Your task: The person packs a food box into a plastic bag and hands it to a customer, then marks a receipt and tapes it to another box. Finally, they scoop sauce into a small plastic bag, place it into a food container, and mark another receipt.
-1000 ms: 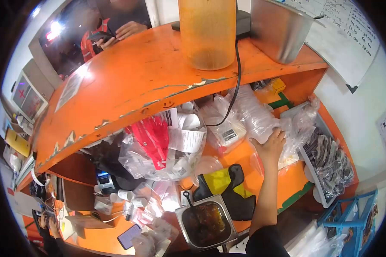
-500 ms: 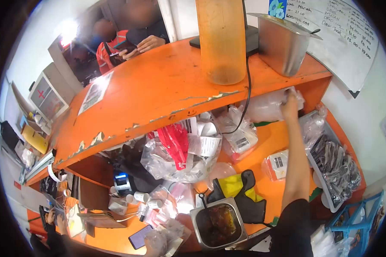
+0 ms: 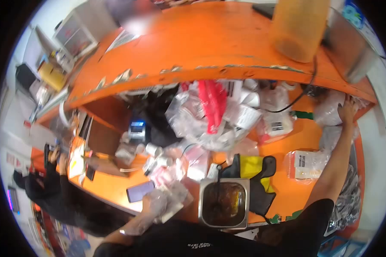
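Observation:
My right hand (image 3: 347,111) reaches under the right end of the orange shelf, its fingers closed on a bundle of clear plastic bags (image 3: 328,107). My left hand (image 3: 149,206) is low at the counter's front edge, covered by crinkled clear plastic; its fingers are hidden. A phone (image 3: 140,191) lies just beyond it, beside small clear packets (image 3: 178,199). Between my arms stands a square metal container (image 3: 203,205) of dark sauce with a ladle (image 3: 218,177) in it. A black and yellow cloth item (image 3: 255,171) touches its right side.
A large clear bag with red plastic and paper cups (image 3: 212,111) fills the middle under the shelf (image 3: 180,38). A wrapped white and orange pack (image 3: 306,165) lies near my right forearm. A cable (image 3: 302,96) hangs down. Another person (image 3: 60,192) works at left.
The view has swung right and down, so the shelf and counter sit differently in it. My right hand stays at the plastic bags; more of my left forearm shows.

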{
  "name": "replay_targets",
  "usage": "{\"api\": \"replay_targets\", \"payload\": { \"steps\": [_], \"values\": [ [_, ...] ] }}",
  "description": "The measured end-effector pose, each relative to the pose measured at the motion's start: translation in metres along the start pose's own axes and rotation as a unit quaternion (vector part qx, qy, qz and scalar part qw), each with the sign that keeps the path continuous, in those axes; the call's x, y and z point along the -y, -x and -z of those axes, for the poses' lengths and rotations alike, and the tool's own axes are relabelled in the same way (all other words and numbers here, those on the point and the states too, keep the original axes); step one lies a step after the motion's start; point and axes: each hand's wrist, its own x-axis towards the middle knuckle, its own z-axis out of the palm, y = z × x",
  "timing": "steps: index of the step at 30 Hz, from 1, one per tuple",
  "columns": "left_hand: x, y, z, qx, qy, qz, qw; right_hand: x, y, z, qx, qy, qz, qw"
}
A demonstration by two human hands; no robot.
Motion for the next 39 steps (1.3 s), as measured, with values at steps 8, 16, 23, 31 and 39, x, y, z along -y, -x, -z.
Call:
{"api": "replay_targets", "payload": {
  "steps": [8, 16, 23, 31, 39],
  "values": [
    [-0.062, 0.024, -0.006, -0.031, -0.215, -0.284, 0.934, 0.028, 0.080, 0.017, -0.073, 0.021, 0.087, 0.993],
    [-0.062, 0.019, 0.015, 0.025, -0.343, -0.490, 0.801, 0.063, 0.305, 0.172, 0.179, -0.291, 0.196, 0.919],
    [-0.056, 0.039, 0.047, 0.249, -0.127, -0.353, 0.893, 0.109, 0.578, 0.288, 0.220, -0.515, -0.062, 0.826],
    [-0.063, 0.123, 0.003, 0.428, -0.180, -0.443, 0.767, 0.076, 0.759, 0.370, 0.241, -0.480, -0.249, 0.806],
    [-0.004, 0.275, -0.178, 0.537, -0.225, -0.636, 0.508, -0.065, 0.882, 0.415, -0.027, -0.319, -0.457, 0.830]
  ]
}}
